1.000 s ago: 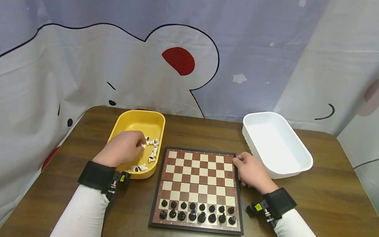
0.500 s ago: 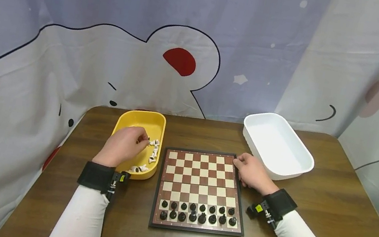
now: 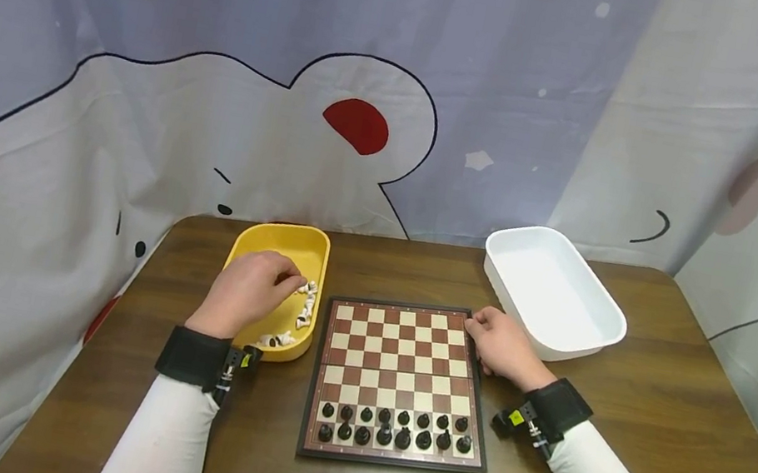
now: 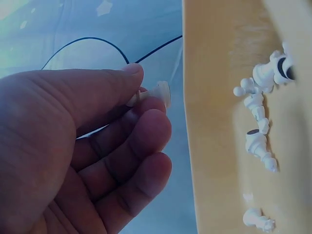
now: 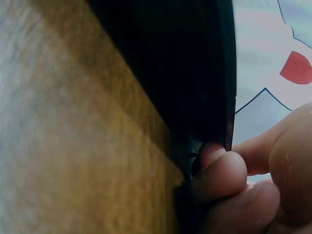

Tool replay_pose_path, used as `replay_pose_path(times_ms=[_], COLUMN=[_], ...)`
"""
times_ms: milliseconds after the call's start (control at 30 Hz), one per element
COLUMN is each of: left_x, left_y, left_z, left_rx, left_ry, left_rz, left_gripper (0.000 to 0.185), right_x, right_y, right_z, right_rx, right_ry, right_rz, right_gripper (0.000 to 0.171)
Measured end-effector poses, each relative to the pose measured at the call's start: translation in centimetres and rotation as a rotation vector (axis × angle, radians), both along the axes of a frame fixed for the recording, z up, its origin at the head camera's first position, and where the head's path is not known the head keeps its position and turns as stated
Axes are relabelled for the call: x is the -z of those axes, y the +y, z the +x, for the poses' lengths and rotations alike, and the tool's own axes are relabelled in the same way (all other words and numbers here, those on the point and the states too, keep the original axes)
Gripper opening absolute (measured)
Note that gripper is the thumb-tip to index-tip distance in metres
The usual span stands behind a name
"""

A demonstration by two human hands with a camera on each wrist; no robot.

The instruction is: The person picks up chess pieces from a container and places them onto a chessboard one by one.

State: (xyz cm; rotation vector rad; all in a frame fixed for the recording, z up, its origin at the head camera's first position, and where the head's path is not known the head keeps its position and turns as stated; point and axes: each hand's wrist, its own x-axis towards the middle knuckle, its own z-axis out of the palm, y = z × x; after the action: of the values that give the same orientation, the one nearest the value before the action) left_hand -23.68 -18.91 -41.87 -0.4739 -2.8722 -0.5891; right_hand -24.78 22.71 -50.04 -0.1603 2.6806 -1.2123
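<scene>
The left hand (image 3: pixel 249 290) is hovering over the yellow tray (image 3: pixel 271 242) at the table's left, its thumb and forefinger pinching a white chess piece (image 4: pixel 155 93) with the other fingers curled loosely beneath; more white chess pieces (image 3: pixel 303 301) are lying scattered along the tray's right side. Just right of the tray, the chessboard (image 3: pixel 396 358) is lying flat on the brown table (image 3: pixel 658 421), with two rows of black chess pieces (image 3: pixel 395 425) standing along its near edge. The right hand (image 3: pixel 504 347) is resting at the board's far right corner, fingers curled and gripping its dark rim; just beyond it, the white tray (image 3: pixel 552 292) is sitting near the curtain.
</scene>
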Motion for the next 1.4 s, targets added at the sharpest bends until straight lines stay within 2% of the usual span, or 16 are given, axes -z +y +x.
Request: replay_pose_path(times_ms=[400,600,833,1167,1400], left_x=[-0.2,-0.5,-0.3,0.2,0.1], left_y=[2.1,3.2,5.9,9.6,12.0], left_z=[0.2,0.2,0.2,-0.1,-0.5], left_rx=[0.063,0.101,0.18,0.303,0.391], left_ry=[0.041,0.012,0.008,0.019,-0.001], left_rz=[0.016,0.045,0.041,-0.037,-0.084], left_gripper=[0.013,0.013,0.012,0.01,0.009], right_x=[0.1,-0.1,-0.2,-0.1,-0.1], right_y=[0.0,0.0,-0.2,-0.3,-0.1], right_z=[0.3,0.0,0.1,0.2,0.2], right_rx=[0.001,0.0,-0.007,-0.001,-0.001], right_ry=[0.004,0.005,0.014,0.015,0.019], right_rz=[0.02,0.028,0.033,0.031,0.027], right_gripper=[0.037,0.037,0.036,0.035,0.035])
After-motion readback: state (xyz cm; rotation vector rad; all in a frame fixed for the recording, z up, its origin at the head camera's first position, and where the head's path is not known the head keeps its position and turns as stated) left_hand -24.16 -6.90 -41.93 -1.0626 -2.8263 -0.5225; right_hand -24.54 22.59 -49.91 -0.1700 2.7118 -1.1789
